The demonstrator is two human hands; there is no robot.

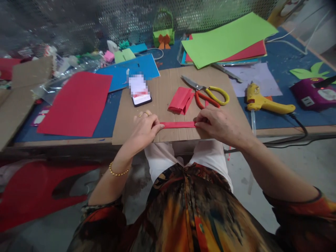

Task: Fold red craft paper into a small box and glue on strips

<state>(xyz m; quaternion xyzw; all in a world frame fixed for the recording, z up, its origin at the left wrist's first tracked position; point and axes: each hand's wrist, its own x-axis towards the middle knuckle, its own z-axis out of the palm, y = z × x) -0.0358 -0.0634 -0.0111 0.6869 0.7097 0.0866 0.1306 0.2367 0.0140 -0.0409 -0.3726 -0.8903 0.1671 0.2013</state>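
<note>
A narrow red paper strip (180, 125) stretches flat between my two hands, just above or on the cardboard sheet (160, 82). My left hand (145, 127) pinches its left end between thumb and fingers. At the other end, my right hand (214, 124) is closed on the strip in the same way. Behind the strip lies a folded red paper piece (180, 99). Scissors (204, 91) with one red and one yellow handle rest beside that piece, blades pointing to the back left. A small bit of red paper shows by my right fingers.
A phone (139, 90) with a lit screen lies behind my left hand. To the right are a yellow glue gun (265, 99) with its cord and a purple device (313, 93). Red paper (77, 103) lies left; green sheets (228, 38) and a small green basket (163, 33) stand at the back.
</note>
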